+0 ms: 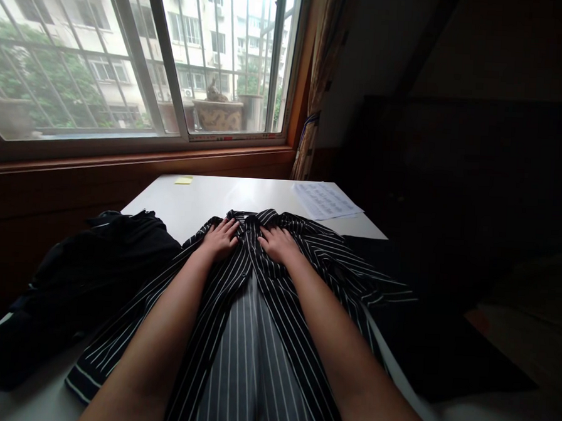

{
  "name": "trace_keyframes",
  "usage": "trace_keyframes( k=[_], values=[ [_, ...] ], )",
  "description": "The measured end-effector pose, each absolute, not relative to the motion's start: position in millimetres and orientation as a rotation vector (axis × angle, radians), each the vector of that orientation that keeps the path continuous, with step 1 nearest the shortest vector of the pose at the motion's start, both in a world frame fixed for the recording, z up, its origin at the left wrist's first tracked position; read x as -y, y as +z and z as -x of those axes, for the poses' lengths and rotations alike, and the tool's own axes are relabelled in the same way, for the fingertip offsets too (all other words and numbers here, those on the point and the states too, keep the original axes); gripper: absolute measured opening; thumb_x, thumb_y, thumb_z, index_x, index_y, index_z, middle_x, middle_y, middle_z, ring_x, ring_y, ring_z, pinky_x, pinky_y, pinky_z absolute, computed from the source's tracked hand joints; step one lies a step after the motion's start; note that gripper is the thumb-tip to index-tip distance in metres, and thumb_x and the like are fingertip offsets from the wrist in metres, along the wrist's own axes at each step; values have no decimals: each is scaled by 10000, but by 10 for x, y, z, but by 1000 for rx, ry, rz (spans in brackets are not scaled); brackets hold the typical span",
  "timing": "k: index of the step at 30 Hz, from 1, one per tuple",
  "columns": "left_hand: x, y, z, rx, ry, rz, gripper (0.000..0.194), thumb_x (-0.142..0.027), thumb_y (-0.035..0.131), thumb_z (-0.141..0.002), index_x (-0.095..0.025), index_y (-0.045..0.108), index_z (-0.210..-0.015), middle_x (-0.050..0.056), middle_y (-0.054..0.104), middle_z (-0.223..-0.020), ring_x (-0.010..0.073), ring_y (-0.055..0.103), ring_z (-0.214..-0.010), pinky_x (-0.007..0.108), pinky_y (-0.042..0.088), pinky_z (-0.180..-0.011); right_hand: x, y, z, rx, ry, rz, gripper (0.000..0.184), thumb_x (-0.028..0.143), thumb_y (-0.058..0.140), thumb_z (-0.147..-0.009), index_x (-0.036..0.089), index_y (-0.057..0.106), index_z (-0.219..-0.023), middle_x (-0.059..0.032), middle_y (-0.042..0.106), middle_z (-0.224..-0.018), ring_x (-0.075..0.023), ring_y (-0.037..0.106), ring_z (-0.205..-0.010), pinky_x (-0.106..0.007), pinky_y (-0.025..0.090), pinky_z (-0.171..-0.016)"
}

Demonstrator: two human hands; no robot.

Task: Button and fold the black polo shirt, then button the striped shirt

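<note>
A black shirt with white stripes (224,308) lies spread on the white table (201,197), its collar (267,217) toward the window. Its front hangs apart lower down, showing the greyer inside of the back. My left hand (220,237) rests flat on the shirt just left of the collar, fingers stretched out. To the right of the collar, my right hand (278,243) presses flat on the cloth with its fingers spread. Both sleeves reach out to the sides, and my forearms cover parts of the shirt.
A heap of dark clothes (103,270) lies at the table's left. Printed sheets (328,202) lie at the far right, with a yellow sticky note (183,180) at the far left. Dark cloth (425,331) hangs over the right edge. A barred window (223,57) and a tied curtain (312,111) stand behind.
</note>
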State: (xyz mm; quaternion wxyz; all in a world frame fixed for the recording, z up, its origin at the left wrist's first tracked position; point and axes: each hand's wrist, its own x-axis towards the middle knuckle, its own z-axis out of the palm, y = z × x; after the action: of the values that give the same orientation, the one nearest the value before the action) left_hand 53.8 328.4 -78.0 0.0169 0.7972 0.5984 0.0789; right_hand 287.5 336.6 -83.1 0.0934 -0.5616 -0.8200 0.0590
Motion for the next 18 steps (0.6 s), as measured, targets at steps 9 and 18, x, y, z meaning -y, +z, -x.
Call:
trace_keyframes(
  k=[9, 18],
  values=[
    [-2791, -478, -635, -1898, 570, -2590, 341, -241, 406, -955, -200, 603, -1231, 133, 596, -1268, 289, 494, -1225, 445, 373, -1061, -3215, -745, -2920, 2226, 24, 1612, 501, 392, 298, -1013, 124, 544, -1358, -125, 520, -1420, -238, 419, -1317, -351, 288, -1122],
    [-2097, -525, -867, -1569, 772, -2314, 94, -236, 574, -860, -216, 666, -871, 38, 630, -923, 167, 616, -781, 281, 483, -699, -3115, -655, -2914, 2121, -51, 1588, 363, 307, 388, -973, 176, 644, -1195, -124, 604, -1228, -274, 489, -1130, -389, 385, -996]
  ],
)
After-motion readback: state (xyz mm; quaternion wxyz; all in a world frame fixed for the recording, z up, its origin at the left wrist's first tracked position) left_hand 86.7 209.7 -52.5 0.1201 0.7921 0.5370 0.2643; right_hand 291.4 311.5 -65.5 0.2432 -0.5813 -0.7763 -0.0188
